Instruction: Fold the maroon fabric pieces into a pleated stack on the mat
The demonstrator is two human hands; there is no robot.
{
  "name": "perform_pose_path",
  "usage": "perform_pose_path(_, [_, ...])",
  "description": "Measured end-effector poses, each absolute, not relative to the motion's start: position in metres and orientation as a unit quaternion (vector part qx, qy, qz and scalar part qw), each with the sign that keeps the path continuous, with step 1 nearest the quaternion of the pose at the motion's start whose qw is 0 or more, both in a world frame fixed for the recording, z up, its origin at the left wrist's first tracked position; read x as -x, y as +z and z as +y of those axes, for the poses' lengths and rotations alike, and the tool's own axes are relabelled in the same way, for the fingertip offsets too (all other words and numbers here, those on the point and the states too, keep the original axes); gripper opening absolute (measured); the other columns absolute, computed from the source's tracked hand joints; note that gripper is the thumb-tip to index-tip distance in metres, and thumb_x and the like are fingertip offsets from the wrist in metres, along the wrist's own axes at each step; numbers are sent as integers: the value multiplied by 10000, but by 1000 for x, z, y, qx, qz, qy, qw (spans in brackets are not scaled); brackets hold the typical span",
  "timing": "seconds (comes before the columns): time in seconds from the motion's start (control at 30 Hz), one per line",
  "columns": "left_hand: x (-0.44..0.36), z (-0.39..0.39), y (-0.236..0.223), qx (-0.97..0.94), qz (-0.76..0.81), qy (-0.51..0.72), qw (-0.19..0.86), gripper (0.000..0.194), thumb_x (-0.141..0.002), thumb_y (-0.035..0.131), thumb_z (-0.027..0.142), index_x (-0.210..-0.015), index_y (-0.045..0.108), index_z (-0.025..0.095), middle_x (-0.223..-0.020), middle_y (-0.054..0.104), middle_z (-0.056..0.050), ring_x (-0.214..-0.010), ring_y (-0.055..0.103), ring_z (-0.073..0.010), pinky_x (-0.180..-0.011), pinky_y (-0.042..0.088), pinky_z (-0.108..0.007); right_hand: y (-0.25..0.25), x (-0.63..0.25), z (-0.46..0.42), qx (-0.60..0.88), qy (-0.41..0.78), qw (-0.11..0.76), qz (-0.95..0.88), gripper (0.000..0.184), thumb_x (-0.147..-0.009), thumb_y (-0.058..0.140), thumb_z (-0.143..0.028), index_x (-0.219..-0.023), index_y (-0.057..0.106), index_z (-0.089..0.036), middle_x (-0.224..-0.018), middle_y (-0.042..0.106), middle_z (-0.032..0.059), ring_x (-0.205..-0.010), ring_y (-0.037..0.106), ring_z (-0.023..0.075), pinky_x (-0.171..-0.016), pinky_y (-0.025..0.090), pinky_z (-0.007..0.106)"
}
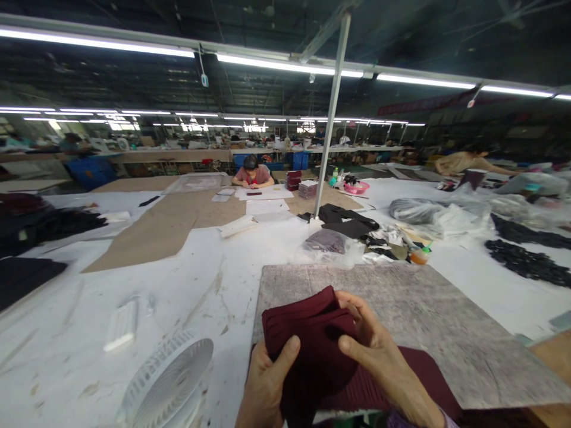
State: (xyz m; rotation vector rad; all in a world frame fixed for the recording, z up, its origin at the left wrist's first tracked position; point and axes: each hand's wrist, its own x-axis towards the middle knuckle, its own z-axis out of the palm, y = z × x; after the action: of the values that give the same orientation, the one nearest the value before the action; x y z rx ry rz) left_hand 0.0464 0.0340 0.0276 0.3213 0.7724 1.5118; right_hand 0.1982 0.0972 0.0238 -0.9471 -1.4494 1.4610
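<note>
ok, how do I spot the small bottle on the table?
Find the big grey mottled board in the foreground. Just past its far edge lies a heap of scraps, and the small bottle is at that heap's near right end. Its orange body and green tip set it apart from the mostly black and white scraps.

Fabric [312, 330] held over a board [352, 282] on the desk [203, 267]
A fan [167, 380] is set left of the board; behind the board are placed a plastic bag [329, 244] and, farther right, a bottle [419, 255]. A pole [332, 119] is fixed behind the bag, a basin [355, 189] beyond it.
</note>
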Motion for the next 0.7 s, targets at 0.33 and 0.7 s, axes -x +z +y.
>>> perform_pose_path(0.33, [-46,36,29,-143,341,664,650,386,-685,721,279,-1036,675,128,-857,742,-120,-910,663,-304,-861,490,-438,28,-195,95,346,660,376,-551,206,-753,679,-351,-904,664,-212,-965,678,37,-879,627,187,-797,507,309])
perform_pose_path(0.7, [-52,36,25,-160,355,680,622,354,-673,730,270,-993,690,123,-899,735,-121,-923,655,-285,-857,494,-396,28,-191,103,389,578,409,-589,213,-713,701,-364,-853,697,-204,-835,698,37,-825,629,205,-751,522,312])
